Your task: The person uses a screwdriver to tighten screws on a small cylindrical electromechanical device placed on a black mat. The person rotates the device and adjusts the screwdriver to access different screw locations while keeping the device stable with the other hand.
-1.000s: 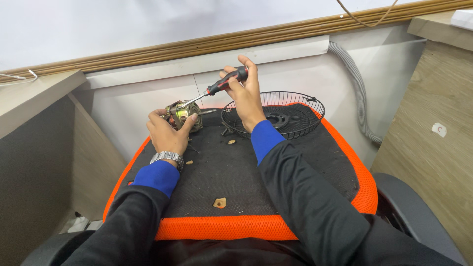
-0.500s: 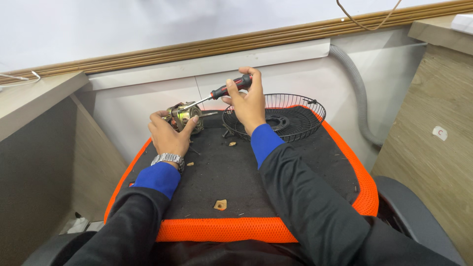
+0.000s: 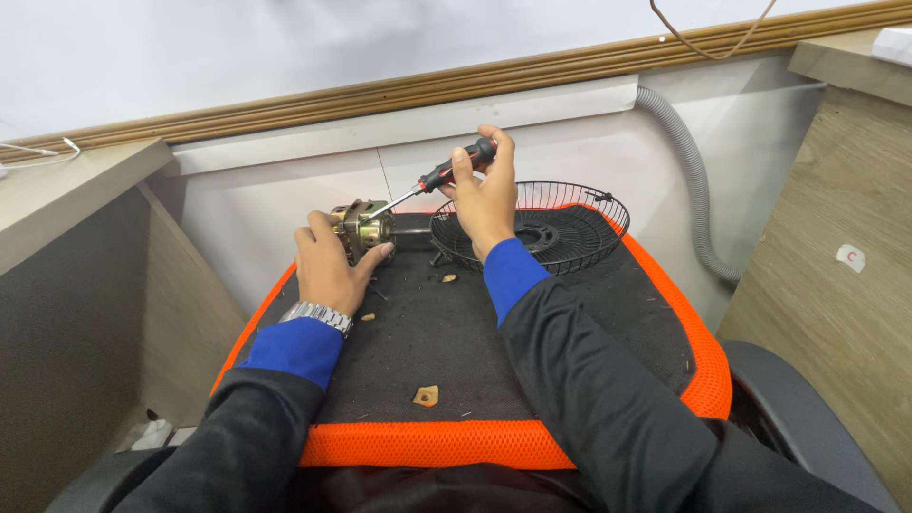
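Head view: we clamp right hand on screwdriver, shaft slanting down-left into fan motor; left hand fingers grip motor.

Repair workshop: motor, fan guard

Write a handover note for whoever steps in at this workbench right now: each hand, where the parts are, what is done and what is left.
Left hand: steadies the small brass-coloured metal motor on the black mat with orange mesh border.
Right hand: grips the red-and-black-handled screwdriver, whose tip is at the motor's top.
Black round wire fan guard: lies on the mat behind the right wrist.
Done: the guard and motor are apart.
Left: the screw work on the motor; its progress cannot be told. Small loose bits lie on the mat.
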